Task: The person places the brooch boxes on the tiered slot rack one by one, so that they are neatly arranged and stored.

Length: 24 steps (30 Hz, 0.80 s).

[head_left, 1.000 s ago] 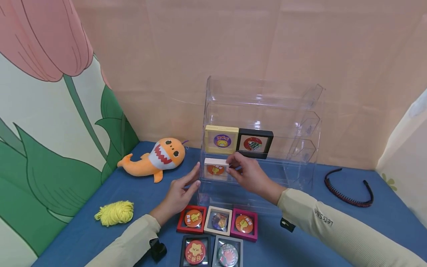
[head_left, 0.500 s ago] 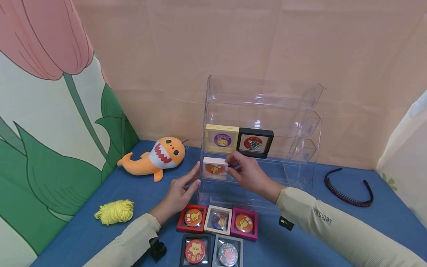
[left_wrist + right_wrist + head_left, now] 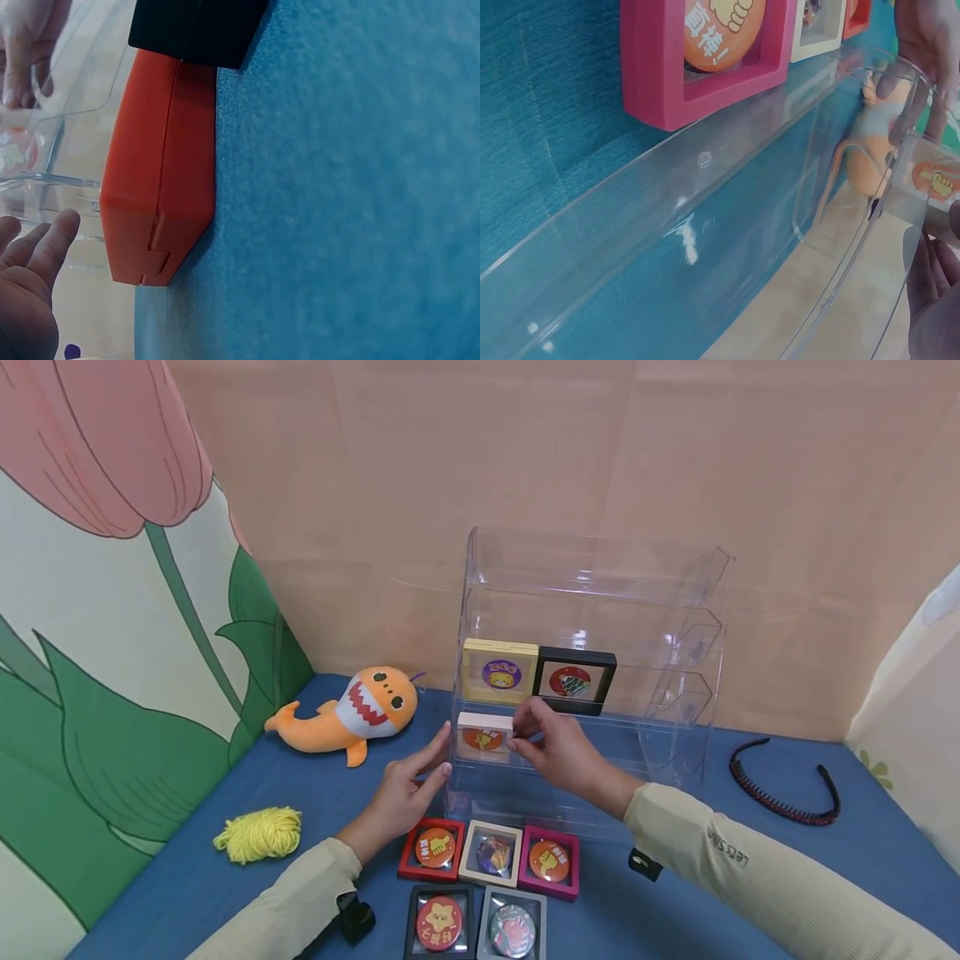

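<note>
The right hand (image 3: pixel 937 311) grips a boxed orange badge (image 3: pixel 934 181) at the clear rack (image 3: pixel 727 150).

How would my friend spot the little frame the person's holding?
Find the clear rack on the blue tabletop. At its left end, just below the yellow frame, is a white frame with an orange badge. Of all the frames, only this one is held: the right hand pinches its right side.

The white frame (image 3: pixel 482 740) pinched by the right hand (image 3: pixel 561 747) has slid slightly left.
</note>
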### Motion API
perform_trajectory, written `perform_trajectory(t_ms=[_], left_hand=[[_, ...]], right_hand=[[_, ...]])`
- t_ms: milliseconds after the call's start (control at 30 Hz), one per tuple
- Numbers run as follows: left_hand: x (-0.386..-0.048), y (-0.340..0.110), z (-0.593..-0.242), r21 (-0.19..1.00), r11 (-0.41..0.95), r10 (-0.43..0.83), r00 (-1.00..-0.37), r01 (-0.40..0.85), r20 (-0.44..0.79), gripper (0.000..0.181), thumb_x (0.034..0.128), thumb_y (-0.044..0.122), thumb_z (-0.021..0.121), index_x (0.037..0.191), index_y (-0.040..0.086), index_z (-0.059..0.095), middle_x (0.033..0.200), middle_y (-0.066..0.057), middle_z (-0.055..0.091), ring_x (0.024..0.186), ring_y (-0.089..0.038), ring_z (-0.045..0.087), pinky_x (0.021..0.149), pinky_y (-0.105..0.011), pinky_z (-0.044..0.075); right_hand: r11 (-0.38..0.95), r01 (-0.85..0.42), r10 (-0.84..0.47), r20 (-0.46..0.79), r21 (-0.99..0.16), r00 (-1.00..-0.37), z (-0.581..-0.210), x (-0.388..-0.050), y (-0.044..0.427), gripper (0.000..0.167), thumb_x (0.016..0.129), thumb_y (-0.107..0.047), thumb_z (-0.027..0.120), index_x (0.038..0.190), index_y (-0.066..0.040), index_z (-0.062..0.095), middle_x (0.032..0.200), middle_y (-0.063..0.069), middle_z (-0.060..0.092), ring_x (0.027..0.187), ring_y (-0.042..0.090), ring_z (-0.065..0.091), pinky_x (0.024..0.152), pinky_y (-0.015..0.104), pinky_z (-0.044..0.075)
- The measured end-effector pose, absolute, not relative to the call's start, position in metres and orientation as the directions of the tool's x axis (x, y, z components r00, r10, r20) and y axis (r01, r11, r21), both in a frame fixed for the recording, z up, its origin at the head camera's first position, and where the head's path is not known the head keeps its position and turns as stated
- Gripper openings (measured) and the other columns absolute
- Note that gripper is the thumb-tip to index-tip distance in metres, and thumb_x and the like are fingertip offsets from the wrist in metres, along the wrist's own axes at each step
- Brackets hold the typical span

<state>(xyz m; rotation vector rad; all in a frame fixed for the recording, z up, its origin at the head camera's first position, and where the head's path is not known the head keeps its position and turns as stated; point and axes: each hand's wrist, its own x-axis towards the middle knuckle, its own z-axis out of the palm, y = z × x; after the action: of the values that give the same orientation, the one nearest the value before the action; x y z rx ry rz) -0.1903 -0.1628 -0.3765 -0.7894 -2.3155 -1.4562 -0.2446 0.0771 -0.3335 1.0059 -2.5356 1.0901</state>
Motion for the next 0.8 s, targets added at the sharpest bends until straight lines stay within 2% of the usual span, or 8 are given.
perform_trajectory(t_ms=[267, 400, 567, 800], left_hand=[[-0.190, -0.162, -0.376, 0.722, 0.348, 0.288, -0.801, 0.598, 0.525, 0.053, 0.0941, -0.003, 0.054, 0.144, -0.002, 0.035, 0.141, -0.018, 0.041, 0.120, -0.033, 0.049, 0.085, -0.043, 0.050], [-0.190, -0.161, -0.375, 0.717, 0.351, 0.286, -0.798, 0.603, 0.531, 0.053, 0.0936, -0.003, 0.055, 0.143, -0.003, 0.035, 0.140, -0.018, 0.041, 0.120, -0.033, 0.050, 0.085, -0.044, 0.050], [-0.189, -0.162, -0.373, 0.716, 0.357, 0.280, -0.800, 0.600, 0.530, 0.054, 0.0931, -0.004, 0.055, 0.143, -0.003, 0.035, 0.139, -0.019, 0.042, 0.119, -0.034, 0.050, 0.084, -0.046, 0.050], [-0.188, -0.161, -0.374, 0.718, 0.363, 0.282, -0.805, 0.593, 0.522, 0.055, 0.0931, -0.003, 0.055, 0.144, -0.003, 0.034, 0.140, -0.019, 0.042, 0.120, -0.033, 0.049, 0.084, -0.042, 0.050]], right_hand=[[0.548, -0.640, -0.478, 0.426, -0.539, -0.768, -0.335, -0.238, 0.087, 0.025, 0.086, -0.010, 0.071, 0.103, -0.009, 0.053, 0.097, 0.005, 0.064, 0.089, 0.016, 0.064, 0.073, 0.031, 0.056], [0.576, -0.668, -0.474, 0.473, -0.470, -0.742, -0.335, -0.231, 0.097, 0.024, 0.083, -0.008, 0.074, 0.098, -0.007, 0.055, 0.092, 0.003, 0.060, 0.085, 0.018, 0.061, 0.068, 0.030, 0.056], [0.599, -0.690, -0.494, 0.490, -0.407, -0.718, -0.335, -0.218, 0.109, 0.024, 0.081, -0.008, 0.076, 0.090, -0.014, 0.054, 0.083, -0.007, 0.052, 0.076, 0.014, 0.055, 0.063, 0.029, 0.055], [0.581, -0.683, -0.564, 0.387, -0.442, -0.730, -0.345, -0.193, 0.122, 0.022, 0.084, -0.012, 0.074, 0.085, -0.020, 0.053, 0.076, -0.014, 0.050, 0.065, 0.006, 0.050, 0.055, 0.021, 0.049]])
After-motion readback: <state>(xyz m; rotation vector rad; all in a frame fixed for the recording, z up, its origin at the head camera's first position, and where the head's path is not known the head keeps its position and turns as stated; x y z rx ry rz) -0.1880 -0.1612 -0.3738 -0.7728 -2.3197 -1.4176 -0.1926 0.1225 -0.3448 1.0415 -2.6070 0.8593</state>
